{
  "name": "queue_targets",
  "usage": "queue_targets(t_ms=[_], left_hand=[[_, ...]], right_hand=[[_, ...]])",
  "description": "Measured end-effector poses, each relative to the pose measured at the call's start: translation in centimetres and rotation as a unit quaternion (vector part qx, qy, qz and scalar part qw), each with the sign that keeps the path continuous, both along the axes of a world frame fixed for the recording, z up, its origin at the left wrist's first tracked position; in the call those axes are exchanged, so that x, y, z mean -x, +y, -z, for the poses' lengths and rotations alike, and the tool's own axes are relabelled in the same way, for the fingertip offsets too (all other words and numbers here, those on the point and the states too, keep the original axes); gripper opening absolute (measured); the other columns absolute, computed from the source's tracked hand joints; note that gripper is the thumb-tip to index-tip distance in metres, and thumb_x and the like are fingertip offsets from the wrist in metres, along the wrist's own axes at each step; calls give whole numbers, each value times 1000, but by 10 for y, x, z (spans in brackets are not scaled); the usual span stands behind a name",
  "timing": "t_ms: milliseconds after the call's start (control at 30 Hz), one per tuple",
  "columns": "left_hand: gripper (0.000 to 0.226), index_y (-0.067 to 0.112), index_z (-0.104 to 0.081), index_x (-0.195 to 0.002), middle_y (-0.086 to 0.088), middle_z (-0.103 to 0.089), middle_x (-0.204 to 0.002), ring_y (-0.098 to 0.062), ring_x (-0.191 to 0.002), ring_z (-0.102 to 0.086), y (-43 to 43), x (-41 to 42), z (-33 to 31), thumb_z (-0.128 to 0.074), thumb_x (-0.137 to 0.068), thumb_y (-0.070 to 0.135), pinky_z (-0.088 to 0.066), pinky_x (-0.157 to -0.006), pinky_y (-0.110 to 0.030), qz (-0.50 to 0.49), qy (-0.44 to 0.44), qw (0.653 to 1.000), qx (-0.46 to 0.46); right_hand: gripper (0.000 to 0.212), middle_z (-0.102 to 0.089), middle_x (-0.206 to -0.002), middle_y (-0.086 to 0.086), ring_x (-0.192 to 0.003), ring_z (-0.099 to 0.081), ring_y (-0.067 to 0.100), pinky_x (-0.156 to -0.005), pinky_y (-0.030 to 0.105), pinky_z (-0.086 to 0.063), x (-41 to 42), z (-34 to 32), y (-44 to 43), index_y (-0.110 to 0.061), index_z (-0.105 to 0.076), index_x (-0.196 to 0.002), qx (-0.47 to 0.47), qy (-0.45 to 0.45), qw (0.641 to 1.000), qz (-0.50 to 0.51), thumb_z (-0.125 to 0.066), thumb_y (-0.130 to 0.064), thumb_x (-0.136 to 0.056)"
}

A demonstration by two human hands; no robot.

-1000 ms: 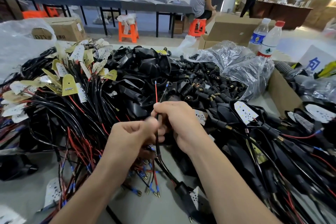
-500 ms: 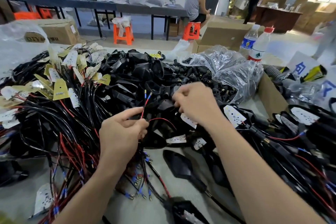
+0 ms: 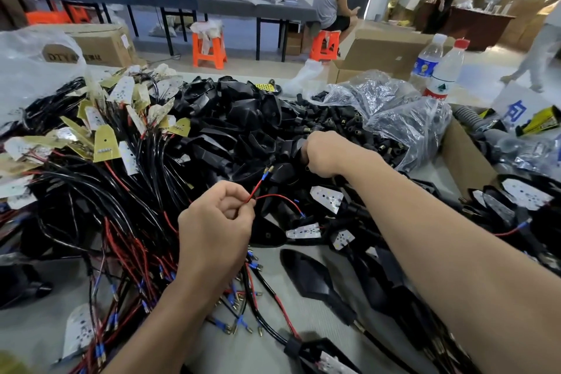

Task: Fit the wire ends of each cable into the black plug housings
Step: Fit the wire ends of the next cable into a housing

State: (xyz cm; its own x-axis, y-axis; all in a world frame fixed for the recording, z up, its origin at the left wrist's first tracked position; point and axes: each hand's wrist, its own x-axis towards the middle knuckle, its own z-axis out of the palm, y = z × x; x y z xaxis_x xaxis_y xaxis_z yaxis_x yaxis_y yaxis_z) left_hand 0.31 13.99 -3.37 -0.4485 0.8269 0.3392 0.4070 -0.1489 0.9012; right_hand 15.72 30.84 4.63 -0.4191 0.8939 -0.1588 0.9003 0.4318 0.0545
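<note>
While the left hand (image 3: 215,222) has kept its pinch on the red wire (image 3: 256,190), thumb and forefinger closed narrow around it, the right hand (image 3: 329,155) has left the wire and travelled up and away to the heap of housings (image 3: 343,126) spilling from the bag (image 3: 403,118). A second ago both hands were together on this wire; now they are well apart. The wire ends (image 3: 267,170), blue sleeves with brass tips, stand just above and beyond the left fingertips (image 3: 243,206), angled toward the right hand. The right fingers are bent down into the heap and hidden behind the knuckles, so I cannot tell whether they have closed on a housing yet. My reading is that the wire is held ready and this is the fetch of a housing. The picked housing would then have to come back to those tips, its socket turned to face them.
</note>
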Motion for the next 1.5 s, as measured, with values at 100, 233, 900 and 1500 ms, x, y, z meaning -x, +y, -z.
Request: queue_targets(t_ms=[100,233,900,1500], left_hand=[[27,37,-64,-85,12,-74,-68,-23,-65,-73,-1,1,-2,-76,-92,13,-63,-64,-49,2,-8,1000,5],[24,34,-67,-81,17,-75,-72,-2,-70,-74,-4,1,-5,-76,-92,15,-64,-69,-36,0,-16,1000,-7],[26,38,-68,-100,36,-68,-103,8,-89,-69,-10,-4,-3,-70,-91,14,-50,-78,-9,-25,129,990,-53],[30,13,-80,-115,3,-75,-104,-15,-97,-69,-15,-1,-8,-72,-92,-5,-51,-91,-23,-63,228,968,-87]], right_hand=[[16,-68,-95,10,-97,-64,35,-87,39,-56,-7,-2,3,-10,-76,-96,35,48,998,21,-62,-9,-88],[16,-75,-96,2,-101,-68,27,-94,37,-56,-16,4,1,-24,-82,-95,35,148,986,69,-76,-17,-82],[25,-73,-78,14,-60,-71,25,-55,29,-58,25,42,-126,-5,-64,-111,223,848,440,195,-39,-7,-108],[25,-75,-80,14,-65,-73,23,-61,29,-60,10,51,-120,-6,-65,-102,224,861,405,211,-42,-9,-109]])
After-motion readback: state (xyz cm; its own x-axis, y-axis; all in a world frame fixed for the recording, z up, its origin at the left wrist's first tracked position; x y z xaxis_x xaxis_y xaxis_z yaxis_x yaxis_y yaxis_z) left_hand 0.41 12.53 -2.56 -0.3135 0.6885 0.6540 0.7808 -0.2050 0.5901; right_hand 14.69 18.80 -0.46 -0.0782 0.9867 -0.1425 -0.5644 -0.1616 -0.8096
